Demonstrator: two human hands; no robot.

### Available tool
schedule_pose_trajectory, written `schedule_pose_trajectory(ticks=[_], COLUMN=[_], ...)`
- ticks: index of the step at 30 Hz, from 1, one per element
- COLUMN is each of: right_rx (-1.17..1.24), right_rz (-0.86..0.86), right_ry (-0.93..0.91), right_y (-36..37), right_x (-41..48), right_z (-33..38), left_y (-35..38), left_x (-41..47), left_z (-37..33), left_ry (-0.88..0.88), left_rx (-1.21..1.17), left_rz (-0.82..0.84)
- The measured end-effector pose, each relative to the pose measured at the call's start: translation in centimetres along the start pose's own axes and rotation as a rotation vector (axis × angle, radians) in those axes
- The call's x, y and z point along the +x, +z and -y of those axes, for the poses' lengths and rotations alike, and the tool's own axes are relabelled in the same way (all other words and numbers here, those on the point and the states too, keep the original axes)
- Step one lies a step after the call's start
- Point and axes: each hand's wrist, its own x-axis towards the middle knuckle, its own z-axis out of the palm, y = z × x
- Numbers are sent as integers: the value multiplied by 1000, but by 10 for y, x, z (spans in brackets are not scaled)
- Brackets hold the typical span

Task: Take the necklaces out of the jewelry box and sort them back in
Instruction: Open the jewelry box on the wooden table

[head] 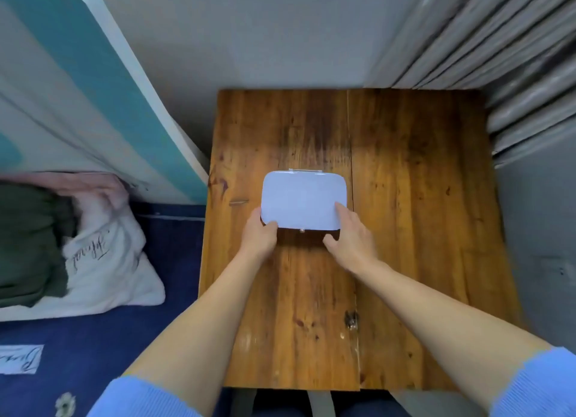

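Observation:
A pale blue jewelry box (304,198) with rounded corners lies closed on the wooden table (405,198), its small metal clasp facing me. My left hand (260,234) grips the box's near left corner, thumb on the lid. My right hand (349,232) holds the near right corner, with fingers on the lid and the thumb under the front edge. No necklaces are visible; the inside of the box is hidden.
A grey wall stands behind the table and grey ribbed panels (498,58) stand at its right. Left of the table is a bed with a dark blue sheet (124,338), a white pillow (106,270) and a leaning mattress (93,104).

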Motion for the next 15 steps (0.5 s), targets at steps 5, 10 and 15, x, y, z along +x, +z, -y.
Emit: schedule_pose_trajectory(ticks=[5,10,15], right_rx=[-321,-458,-330], right_rz=[-12,-97,-83], right_ry=[0,-47,-25], right_y=[1,-8,-16], right_x=[-21,-20,-20], right_z=[-1,-4,-9], left_y=[-16,-31,-30], left_x=[3,6,6], left_z=[7,7,10], left_ry=[-7,-38,-9], left_rx=[84,135,160], left_rz=[86,153,173])
